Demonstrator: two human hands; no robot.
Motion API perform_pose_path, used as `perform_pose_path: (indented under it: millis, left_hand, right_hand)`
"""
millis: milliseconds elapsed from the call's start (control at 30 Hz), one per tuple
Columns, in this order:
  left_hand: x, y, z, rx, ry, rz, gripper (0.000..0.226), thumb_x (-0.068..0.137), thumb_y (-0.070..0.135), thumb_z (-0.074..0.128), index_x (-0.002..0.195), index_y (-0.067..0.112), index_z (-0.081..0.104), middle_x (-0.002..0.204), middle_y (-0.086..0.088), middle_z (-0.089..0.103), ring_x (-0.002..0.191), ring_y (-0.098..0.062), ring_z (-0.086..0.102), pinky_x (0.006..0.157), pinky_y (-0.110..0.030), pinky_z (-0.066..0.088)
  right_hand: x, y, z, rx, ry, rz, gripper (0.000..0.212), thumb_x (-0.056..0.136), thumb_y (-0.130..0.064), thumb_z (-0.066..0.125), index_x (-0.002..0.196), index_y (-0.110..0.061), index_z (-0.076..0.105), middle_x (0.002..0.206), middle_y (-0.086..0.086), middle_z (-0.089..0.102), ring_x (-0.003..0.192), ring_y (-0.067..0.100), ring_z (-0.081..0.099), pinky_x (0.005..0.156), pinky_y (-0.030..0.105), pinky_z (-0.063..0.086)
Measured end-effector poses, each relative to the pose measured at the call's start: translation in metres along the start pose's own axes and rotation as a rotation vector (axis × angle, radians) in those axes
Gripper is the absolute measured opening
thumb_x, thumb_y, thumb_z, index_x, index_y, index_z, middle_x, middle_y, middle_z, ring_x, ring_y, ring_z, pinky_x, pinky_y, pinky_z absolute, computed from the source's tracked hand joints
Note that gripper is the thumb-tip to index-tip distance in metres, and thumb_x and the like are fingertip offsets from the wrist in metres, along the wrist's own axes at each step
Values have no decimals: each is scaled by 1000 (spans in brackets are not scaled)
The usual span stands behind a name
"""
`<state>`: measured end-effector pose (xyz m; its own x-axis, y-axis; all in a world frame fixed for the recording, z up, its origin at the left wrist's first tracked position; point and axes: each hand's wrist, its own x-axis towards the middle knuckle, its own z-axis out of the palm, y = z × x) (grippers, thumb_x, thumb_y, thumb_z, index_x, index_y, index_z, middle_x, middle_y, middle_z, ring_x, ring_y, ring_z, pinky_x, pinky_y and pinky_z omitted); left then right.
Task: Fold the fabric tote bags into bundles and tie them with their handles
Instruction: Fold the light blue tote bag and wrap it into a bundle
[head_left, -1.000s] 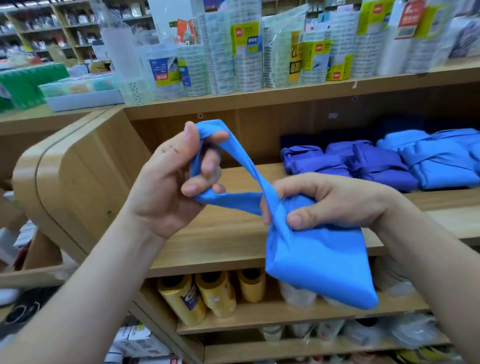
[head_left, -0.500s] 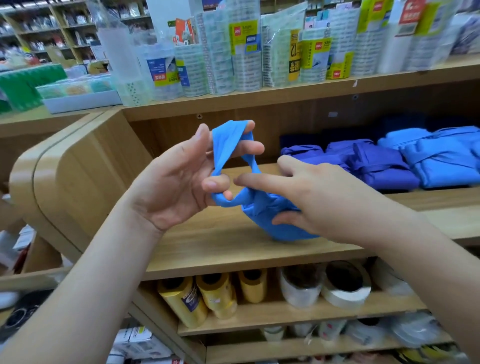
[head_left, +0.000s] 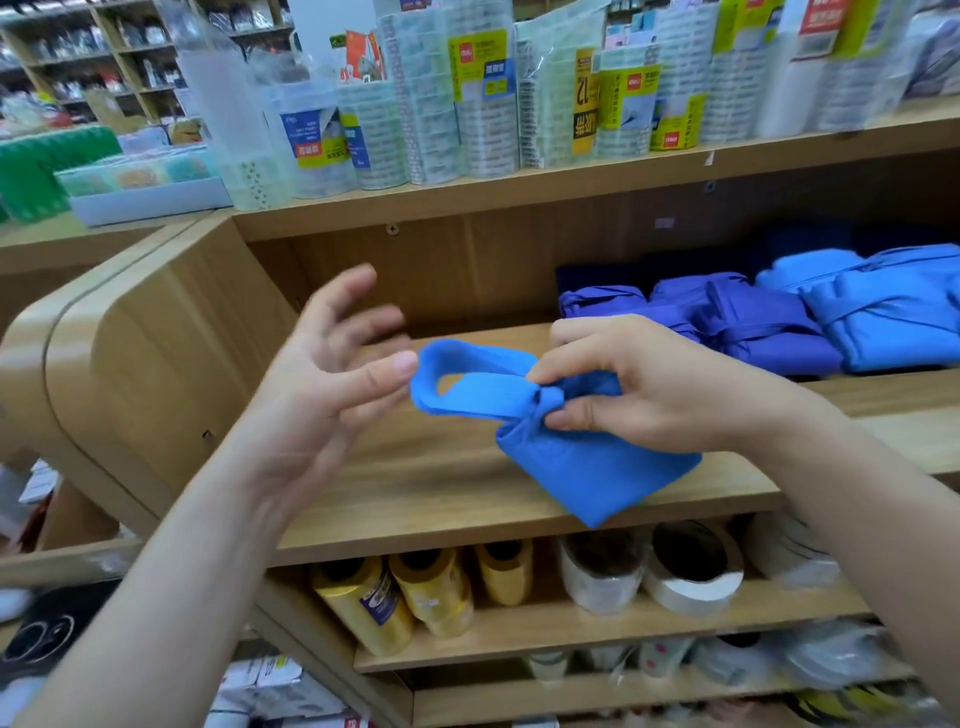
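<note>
Blue tote bundle (head_left: 597, 470) in pinch of right hand (head_left: 670, 397); left hand (head_left: 319, 387) loose, empty

Right hand (head_left: 660, 389) pinches knot of folded bright-blue fabric tote bundle (head_left: 592, 462) above wooden shelf (head_left: 441, 493). Handle loop (head_left: 467, 387) juts left, beside open-fingered left hand (head_left: 332, 374). Tied blue bundles (head_left: 810, 317) stacked far right.

We can read only a bold "12" on the yellow label (head_left: 585, 104) of a tape pack (head_left: 548, 109) standing on the top shelf (head_left: 571, 183). The print on the other labels is too blurred for us.
</note>
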<state>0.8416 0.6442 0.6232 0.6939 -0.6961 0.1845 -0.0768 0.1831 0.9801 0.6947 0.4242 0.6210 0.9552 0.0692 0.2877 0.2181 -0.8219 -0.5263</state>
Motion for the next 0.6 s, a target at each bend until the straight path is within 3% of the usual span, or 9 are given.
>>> perform_pose_path:
  millis: [67,133,200,267,367,467,600]
  left_hand:
    - [-3,14,-2,320,-128,325,79,57,52,87,128,32,59,135,3,56,132,-16,49,106,-39,41]
    - [-5,21,4,727,-333,515,72,66,59,78,127,27,59,132,4,56,131,-17,47,110,-37,35]
    - [-3,11,9,1105,-391,583,68,68,60,72,125,26,61,121,10,60,117,-10,54,102,-33,43]
    - [-1,-5,11,1182,-401,548,48,74,53,69,114,25,65,104,12,64,98,-9,59,87,-38,50]
    - [4,-11,9,841,-436,306,17,82,35,71,90,19,74,87,3,71,87,-18,65,85,-43,51]
    - [4,1,3,301,-429,215,20,77,32,70,71,13,72,71,-5,70,79,-27,67,81,-36,53]
    - [4,10,12,-298,-437,195,25,73,33,76,66,12,64,52,3,58,60,-16,61,68,-21,52]
  right_hand:
    - [2,1,-2,86,-42,14,24,87,-21,73,92,-43,64,86,-18,55,87,5,57,75,17,39]
    - [3,2,-5,159,-72,42,26,87,-19,73,91,-42,63,85,-24,56,86,0,57,74,11,38]
    - [3,2,-8,251,-101,44,17,86,-17,73,95,-31,69,84,-24,57,81,-2,59,71,10,39]
    - [2,3,-10,355,-128,25,12,86,-15,72,98,-18,72,86,-19,61,80,0,60,71,13,43]
    - [-3,7,-12,521,-143,25,11,84,-14,71,95,-13,72,86,-10,65,81,5,63,69,18,47]
    - [-8,16,-10,716,-114,108,13,79,-17,72,91,-13,73,86,-2,68,78,10,66,66,22,53]
    - [-9,18,5,950,-204,52,29,73,-35,82,97,-24,72,89,-5,67,78,7,65,69,20,54]
